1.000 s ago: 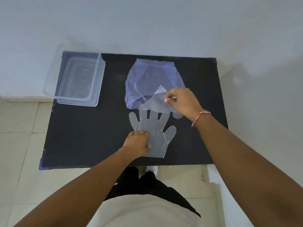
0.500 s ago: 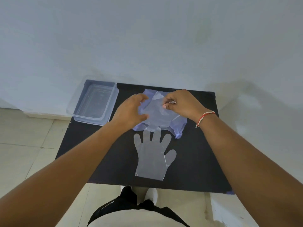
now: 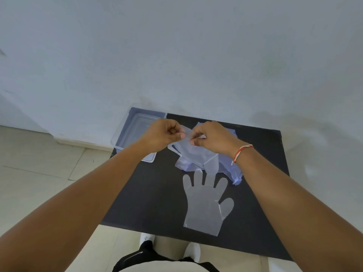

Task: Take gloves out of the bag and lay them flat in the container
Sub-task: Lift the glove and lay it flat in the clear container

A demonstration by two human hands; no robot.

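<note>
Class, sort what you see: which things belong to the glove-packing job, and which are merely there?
Job: bag; flat glove; glove being pulled out; container; left hand; right hand.

Merely there: black mat; wrist thread.

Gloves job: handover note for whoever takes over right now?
Left hand and right hand: both pinch a thin clear glove, lifted over the purple bag.
One clear glove lies flat on the black mat, near edge.
Clear container sits far left; no glove seen inside.
Done: one glove out. Left: free the held glove, lay both flat in container.
</note>
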